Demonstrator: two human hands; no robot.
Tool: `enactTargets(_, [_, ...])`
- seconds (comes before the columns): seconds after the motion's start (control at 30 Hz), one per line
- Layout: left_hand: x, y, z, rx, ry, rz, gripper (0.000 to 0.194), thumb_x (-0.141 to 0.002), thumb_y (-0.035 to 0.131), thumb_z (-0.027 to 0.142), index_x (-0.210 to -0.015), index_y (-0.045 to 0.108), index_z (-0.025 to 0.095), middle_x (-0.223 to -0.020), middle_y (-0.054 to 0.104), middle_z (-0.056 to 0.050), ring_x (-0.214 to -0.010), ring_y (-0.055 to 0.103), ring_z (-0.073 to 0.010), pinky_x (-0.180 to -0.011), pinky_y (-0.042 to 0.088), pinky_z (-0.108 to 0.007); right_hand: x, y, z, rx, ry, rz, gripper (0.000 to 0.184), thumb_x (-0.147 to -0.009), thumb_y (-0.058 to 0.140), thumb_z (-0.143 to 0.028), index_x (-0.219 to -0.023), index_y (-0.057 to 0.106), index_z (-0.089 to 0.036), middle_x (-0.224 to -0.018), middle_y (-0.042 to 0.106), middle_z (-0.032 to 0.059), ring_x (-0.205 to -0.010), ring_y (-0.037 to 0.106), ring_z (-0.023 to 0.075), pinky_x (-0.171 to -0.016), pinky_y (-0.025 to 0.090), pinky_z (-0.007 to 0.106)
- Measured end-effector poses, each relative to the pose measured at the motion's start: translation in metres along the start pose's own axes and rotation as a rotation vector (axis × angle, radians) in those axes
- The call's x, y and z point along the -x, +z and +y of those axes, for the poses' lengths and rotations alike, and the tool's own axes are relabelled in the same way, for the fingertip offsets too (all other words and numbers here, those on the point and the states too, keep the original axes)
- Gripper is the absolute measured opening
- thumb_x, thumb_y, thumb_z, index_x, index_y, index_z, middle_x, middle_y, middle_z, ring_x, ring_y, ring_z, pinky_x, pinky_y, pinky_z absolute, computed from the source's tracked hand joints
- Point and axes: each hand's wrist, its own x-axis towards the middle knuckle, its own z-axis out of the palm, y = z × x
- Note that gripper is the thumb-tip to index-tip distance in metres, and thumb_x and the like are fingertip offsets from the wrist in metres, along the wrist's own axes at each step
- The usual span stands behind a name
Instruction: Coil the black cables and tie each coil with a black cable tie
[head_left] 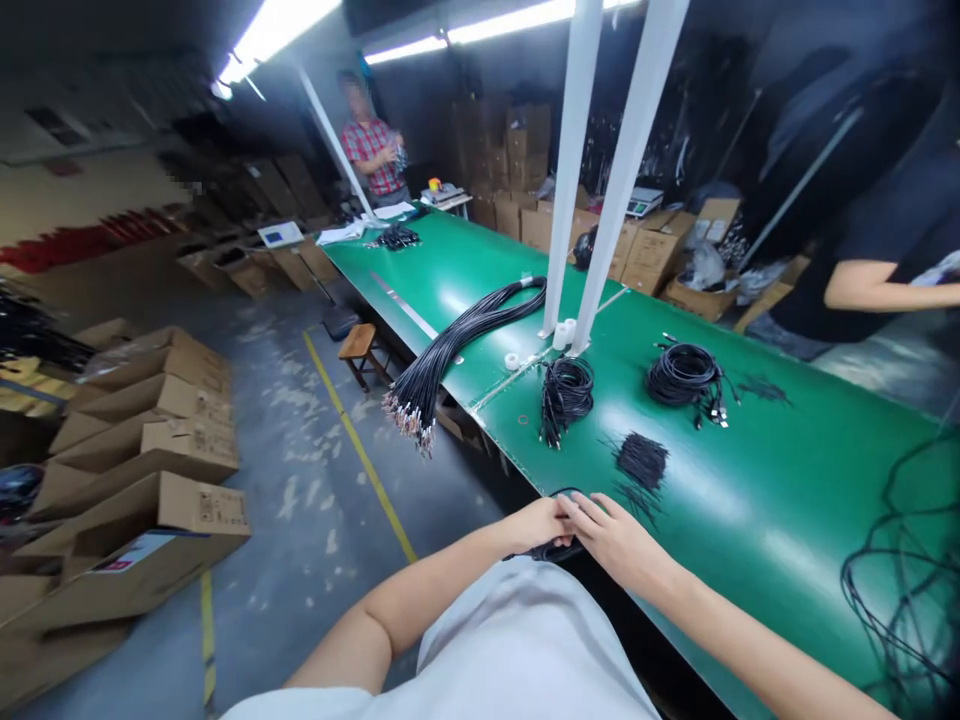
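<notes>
At the near edge of the green table (750, 500), my left hand (541, 522) and my right hand (609, 530) meet in front of my body. Both have their fingers closed on a coiled black cable (551, 552), which is mostly hidden by the hands. Just beyond the right hand lies a heap of short black ties (641, 460), a few of them loose. A coiled black cable bundle (566, 392) rests past the hands, and a larger cable coil (682, 374) with metal plugs sits farther right.
Loose black cables (900, 570) tangle at the right. A long wire bundle (480, 330) overhangs the left edge. White posts (630, 150) rise from the table beside small white rolls (561, 335). Cardboard boxes (150, 520) line the floor. One person (375, 150) stands far off, another (885, 230) at right.
</notes>
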Motion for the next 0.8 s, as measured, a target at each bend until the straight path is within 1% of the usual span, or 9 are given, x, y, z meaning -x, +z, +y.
enactTargets(0.07, [-0.002,0.0,0.0,0.005,0.001,0.011,0.011,-0.075,0.061,0.011,-0.065,0.056,0.015,-0.054,0.052,0.005,-0.055,0.046,-0.0104,-0.061,0.034,-0.029,-0.001,0.002,0.002,0.002,-0.023,-0.02,0.024,-0.092,0.044,-0.01,-0.09,0.067,-0.012,-0.108,0.063,0.0132,-0.102,0.056,0.025,-0.085,0.044,0.039])
enactTargets(0.13, [-0.004,-0.001,-0.001,0.022,0.005,0.002,0.01,-0.072,0.06,0.008,-0.065,0.056,0.015,-0.054,0.053,0.005,-0.055,0.047,-0.0106,-0.061,0.033,-0.029,-0.003,0.003,0.002,0.001,-0.019,-0.065,0.021,-0.092,0.045,-0.009,-0.084,0.064,-0.013,-0.085,0.06,0.0074,-0.08,0.056,0.0206,-0.071,0.044,0.035])
enactTargets(0.2, [-0.007,-0.002,-0.002,0.045,0.005,-0.014,0.01,-0.069,0.061,0.009,-0.064,0.056,0.015,-0.053,0.052,0.006,-0.055,0.046,-0.0103,-0.06,0.033,-0.029,-0.004,0.002,0.0,0.022,-0.009,-0.081,0.018,-0.091,0.046,-0.008,-0.091,0.063,-0.012,-0.078,0.055,0.0043,-0.069,0.053,0.0187,-0.065,0.043,0.033])
enactTargets(0.3, [-0.013,-0.005,-0.004,0.073,-0.003,-0.044,0.016,-0.066,0.068,0.016,-0.06,0.053,0.015,-0.052,0.051,0.006,-0.055,0.045,-0.0098,-0.06,0.032,-0.028,-0.005,-0.001,-0.005,0.135,-0.007,-0.068,0.023,-0.089,0.043,-0.005,-0.099,0.063,-0.008,-0.08,0.055,0.0068,-0.07,0.052,0.0201,-0.063,0.042,0.035])
enactTargets(0.4, [-0.021,-0.009,-0.006,0.087,-0.028,-0.084,0.02,-0.062,0.075,0.022,-0.061,0.056,0.014,-0.054,0.054,0.004,-0.057,0.047,-0.0101,-0.06,0.033,-0.028,-0.005,-0.003,-0.009,0.279,0.014,-0.118,0.027,-0.084,0.04,-0.001,-0.087,0.066,-0.009,-0.075,0.052,0.0079,-0.068,0.05,0.0215,-0.058,0.037,0.036])
enactTargets(0.5, [-0.031,-0.01,-0.009,0.081,-0.058,-0.11,0.017,-0.06,0.074,0.022,-0.063,0.06,0.014,-0.055,0.056,0.003,-0.056,0.05,-0.0107,-0.06,0.035,-0.028,-0.004,-0.001,-0.011,0.353,0.008,-0.22,0.028,-0.081,0.041,-0.002,-0.08,0.067,-0.011,-0.07,0.05,0.008,-0.067,0.048,0.0226,-0.056,0.034,0.036])
enactTargets(0.67, [-0.04,-0.001,-0.012,0.078,-0.05,-0.137,0.012,-0.059,0.067,0.012,-0.057,0.055,0.015,-0.05,0.053,0.003,-0.052,0.048,-0.0104,-0.058,0.036,-0.027,-0.004,0.006,-0.011,0.291,-0.033,-0.43,0.022,-0.082,0.049,-0.007,-0.083,0.07,-0.014,-0.071,0.055,0.0083,-0.069,0.049,0.0225,-0.057,0.035,0.034])
enactTargets(0.73, [-0.042,0.005,-0.01,0.099,-0.019,-0.15,0.012,-0.058,0.063,0.007,-0.063,0.056,0.015,-0.054,0.054,0.004,-0.055,0.049,-0.0104,-0.058,0.035,-0.026,-0.006,0.006,-0.006,0.208,0.027,-0.521,0.019,-0.082,0.052,-0.008,-0.083,0.07,-0.014,-0.073,0.059,0.0094,-0.071,0.052,0.0231,-0.058,0.036,0.034])
enactTargets(0.8, [-0.045,0.01,-0.007,0.14,-0.005,-0.15,0.019,-0.06,0.057,0.005,-0.076,0.061,0.015,-0.058,0.056,0.004,-0.057,0.05,-0.0104,-0.058,0.035,-0.026,-0.009,0.004,0.005,0.072,0.162,-0.611,0.018,-0.083,0.054,-0.008,-0.085,0.07,-0.013,-0.078,0.064,0.0112,-0.077,0.058,0.0239,-0.061,0.038,0.033])
